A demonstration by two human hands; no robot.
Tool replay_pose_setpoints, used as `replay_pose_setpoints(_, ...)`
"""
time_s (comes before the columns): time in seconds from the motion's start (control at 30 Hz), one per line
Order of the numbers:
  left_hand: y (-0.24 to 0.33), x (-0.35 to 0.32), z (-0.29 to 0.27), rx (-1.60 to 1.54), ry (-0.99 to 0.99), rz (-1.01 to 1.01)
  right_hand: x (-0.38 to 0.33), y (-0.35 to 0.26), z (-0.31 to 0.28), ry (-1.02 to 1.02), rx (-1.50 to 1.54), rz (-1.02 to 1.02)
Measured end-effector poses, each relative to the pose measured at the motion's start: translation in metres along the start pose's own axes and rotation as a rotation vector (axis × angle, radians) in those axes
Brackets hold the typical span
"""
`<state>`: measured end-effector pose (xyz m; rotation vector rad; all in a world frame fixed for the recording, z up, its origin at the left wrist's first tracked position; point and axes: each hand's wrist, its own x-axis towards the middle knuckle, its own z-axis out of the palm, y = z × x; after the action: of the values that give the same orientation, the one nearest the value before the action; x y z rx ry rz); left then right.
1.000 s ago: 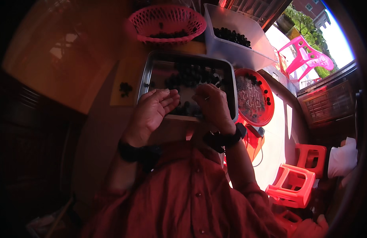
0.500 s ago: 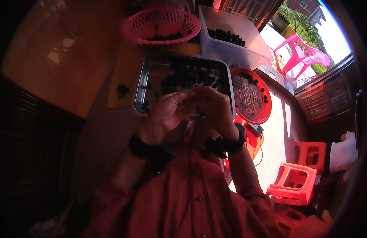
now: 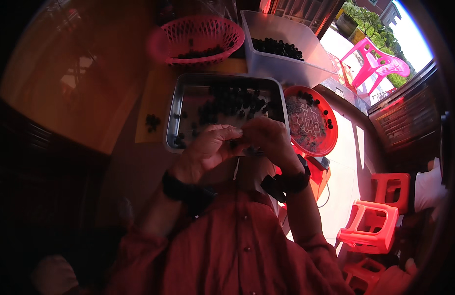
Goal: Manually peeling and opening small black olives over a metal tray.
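My left hand [image 3: 207,150] and my right hand [image 3: 271,140] meet over the near edge of a metal tray [image 3: 174,115]. The fingers of both are bent into a pinch, tips close together at thumb height. Whatever lies between them is too small and dark to name. In the tray, small dark roundish pieces [image 3: 227,103] are heaped toward the middle and right, with a few loose ones at the left side. Both wrists wear black bands.
Behind the tray stand a pink slotted basket [image 3: 232,30] and a translucent plastic bin [image 3: 311,61], both holding dark pieces. A red round tray [image 3: 330,140] is at the right. Several dark pieces [image 3: 152,122] lie on a board. Red stools [image 3: 370,226] and another person's hand [image 3: 404,275] are at lower right.
My right hand has tilted down and its fingers have drawn in toward the left thumb. The view has shifted slightly, so the tray and containers sit a bit lower.
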<state>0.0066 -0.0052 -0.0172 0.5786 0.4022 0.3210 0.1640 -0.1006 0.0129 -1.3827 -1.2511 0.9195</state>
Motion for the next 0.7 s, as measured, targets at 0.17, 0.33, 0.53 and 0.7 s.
replay_pose_setpoints(0.17, 0.002, -0.003, 0.007, 0.019, 0.008, 0.070, -0.005, 0.011, 0.002, 0.095, 0.087, -0.028)
replay_pose_setpoints(0.33, 0.001, -0.014, 0.018, 0.293, 0.105, 0.170, -0.008, 0.018, 0.007, 0.136, -0.032, -0.062)
replay_pose_setpoints(0.53, -0.011, -0.018, 0.022, 0.552, 0.175, 0.349, -0.011, 0.018, 0.013, 0.142, -0.040, -0.047)
replay_pose_setpoints(0.7, -0.013, -0.022, 0.024, 0.613, 0.179, 0.408, -0.011, 0.011, 0.016, 0.133, -0.103, -0.156)
